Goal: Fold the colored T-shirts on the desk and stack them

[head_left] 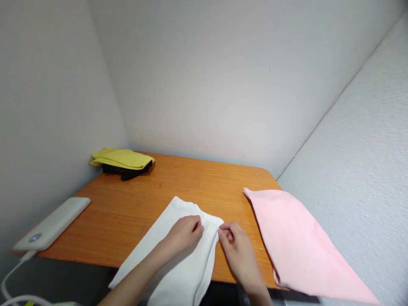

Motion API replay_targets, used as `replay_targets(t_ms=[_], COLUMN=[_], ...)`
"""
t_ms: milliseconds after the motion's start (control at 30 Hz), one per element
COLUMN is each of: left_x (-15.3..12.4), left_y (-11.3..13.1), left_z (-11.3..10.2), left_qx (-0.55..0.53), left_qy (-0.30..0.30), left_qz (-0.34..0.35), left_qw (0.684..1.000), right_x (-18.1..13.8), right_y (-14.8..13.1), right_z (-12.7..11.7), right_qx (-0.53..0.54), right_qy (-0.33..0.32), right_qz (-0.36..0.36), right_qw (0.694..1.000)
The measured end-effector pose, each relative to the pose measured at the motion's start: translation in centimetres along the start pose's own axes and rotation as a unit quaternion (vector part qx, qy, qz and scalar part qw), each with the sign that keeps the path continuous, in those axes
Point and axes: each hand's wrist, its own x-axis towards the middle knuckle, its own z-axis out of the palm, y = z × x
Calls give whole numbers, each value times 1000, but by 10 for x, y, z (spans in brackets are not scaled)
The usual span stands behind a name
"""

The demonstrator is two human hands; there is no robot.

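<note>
Both hands pinch white cloth [178, 255] on orange table [191, 178]; white corner walls.

Two bare forearms, no sleeves in view. Left hand [184, 233] and right hand [239, 250] without gloves, rings, watch or bands; short, plain nails on the fingers.

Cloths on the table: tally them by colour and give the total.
White cloth, under the left hand and pinched at its corner by the right hand: 1
Pink cloth: 1
Yellow cloth, folded on top of the black one: 1
Black cloth: 1
Total: 4
</note>
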Motion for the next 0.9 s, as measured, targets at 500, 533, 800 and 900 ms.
replay_targets(t_ms=[500,533,800,900], left_x=[-23,-27,-91,-115], left_y=[8,10,37,31], left_z=[24,22,-40,-82], left_qx=[-237,-295,-456,-450], left_qy=[18,-4,113,240], left_qz=[-67,-54,-2,-10], left_qw=[969,954,883,860], right_x=[-10,-13,-31,-34], right_y=[0,0,-37,-62], right_z=[27,27,-28,-69], right_qx=[105,140,263,265], right_qy=[-40,-44,88,229], right_qz=[-84,-71,-141,-174], right_qw=[990,987,950,920])
